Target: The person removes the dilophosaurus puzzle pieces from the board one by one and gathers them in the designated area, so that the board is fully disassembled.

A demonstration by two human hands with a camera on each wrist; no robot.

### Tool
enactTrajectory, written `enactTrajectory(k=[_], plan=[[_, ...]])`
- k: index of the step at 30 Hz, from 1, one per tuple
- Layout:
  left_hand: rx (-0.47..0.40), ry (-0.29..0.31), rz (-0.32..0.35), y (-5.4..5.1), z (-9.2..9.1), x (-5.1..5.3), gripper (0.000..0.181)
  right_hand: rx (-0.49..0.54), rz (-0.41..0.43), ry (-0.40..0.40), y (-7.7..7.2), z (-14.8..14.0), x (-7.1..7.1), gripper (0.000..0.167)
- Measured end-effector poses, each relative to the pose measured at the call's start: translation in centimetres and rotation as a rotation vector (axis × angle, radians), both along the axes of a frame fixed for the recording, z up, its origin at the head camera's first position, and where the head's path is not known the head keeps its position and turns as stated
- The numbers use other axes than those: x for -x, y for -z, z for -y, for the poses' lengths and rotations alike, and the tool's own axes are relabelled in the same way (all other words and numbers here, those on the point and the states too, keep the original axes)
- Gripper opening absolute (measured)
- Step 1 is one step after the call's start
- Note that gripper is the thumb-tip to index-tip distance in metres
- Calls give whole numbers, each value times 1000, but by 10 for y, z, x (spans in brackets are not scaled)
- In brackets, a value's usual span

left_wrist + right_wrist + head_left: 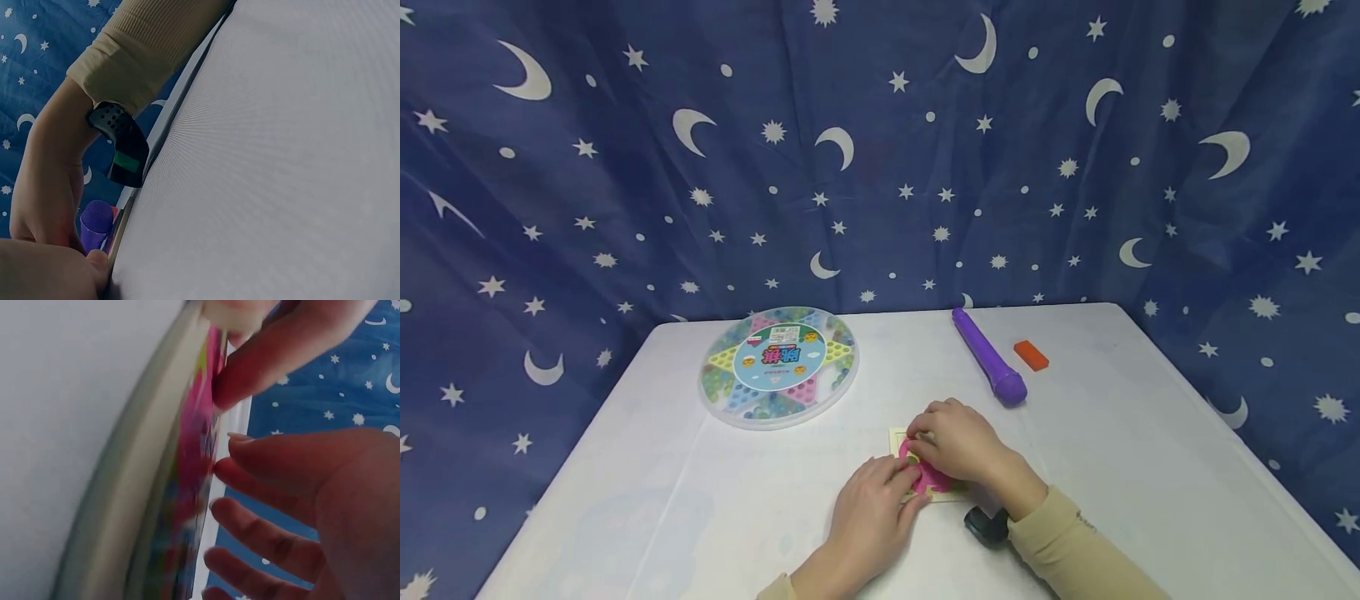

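A small picture board (pixel 932 483) with a pale cream frame and a pink picture, like a flat puzzle, lies on the white table close to the person. The left hand (pixel 872 504) holds its left near side, thumb at the frame's edge and fingers on the pink face. From the far right, the right hand (pixel 958 442) reaches over the board. In the right wrist view the right hand's fingers (pixel 269 531) are spread and loosely bent, some tips at or very near the picture. Both hands hide much of the picture.
A round Chinese checkers set (pixel 778 367) with marbles lies at the back left. Behind the hands are a purple toy microphone (pixel 988 358) and an orange-red block (pixel 1032 356). A black wrist device (pixel 987 527) sits on the right wrist. A starry blue curtain (pixel 880 167) hangs beyond the table.
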State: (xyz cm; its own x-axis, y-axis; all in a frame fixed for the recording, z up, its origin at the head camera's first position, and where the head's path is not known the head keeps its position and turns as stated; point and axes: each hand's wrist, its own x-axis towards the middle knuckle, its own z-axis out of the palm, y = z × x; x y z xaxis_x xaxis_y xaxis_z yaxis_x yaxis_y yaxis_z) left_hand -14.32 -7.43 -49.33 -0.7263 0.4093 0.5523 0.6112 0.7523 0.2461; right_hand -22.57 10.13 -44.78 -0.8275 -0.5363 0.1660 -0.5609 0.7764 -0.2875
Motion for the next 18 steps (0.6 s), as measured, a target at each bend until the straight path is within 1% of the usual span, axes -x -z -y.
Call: enactTrajectory(k=[4, 9, 14, 18], plan=[[3, 8, -1, 0, -1, 0, 32, 21, 56, 14, 6, -2, 5, 15], [42, 3, 19, 0, -1, 0, 33, 62, 136, 20, 11, -5, 10, 20], [91, -13, 23, -1, -1, -1, 33, 120, 213, 13, 11, -5, 13, 20], [130, -35, 40, -2, -1, -1, 34, 141, 265, 29, 10, -4, 15, 20]])
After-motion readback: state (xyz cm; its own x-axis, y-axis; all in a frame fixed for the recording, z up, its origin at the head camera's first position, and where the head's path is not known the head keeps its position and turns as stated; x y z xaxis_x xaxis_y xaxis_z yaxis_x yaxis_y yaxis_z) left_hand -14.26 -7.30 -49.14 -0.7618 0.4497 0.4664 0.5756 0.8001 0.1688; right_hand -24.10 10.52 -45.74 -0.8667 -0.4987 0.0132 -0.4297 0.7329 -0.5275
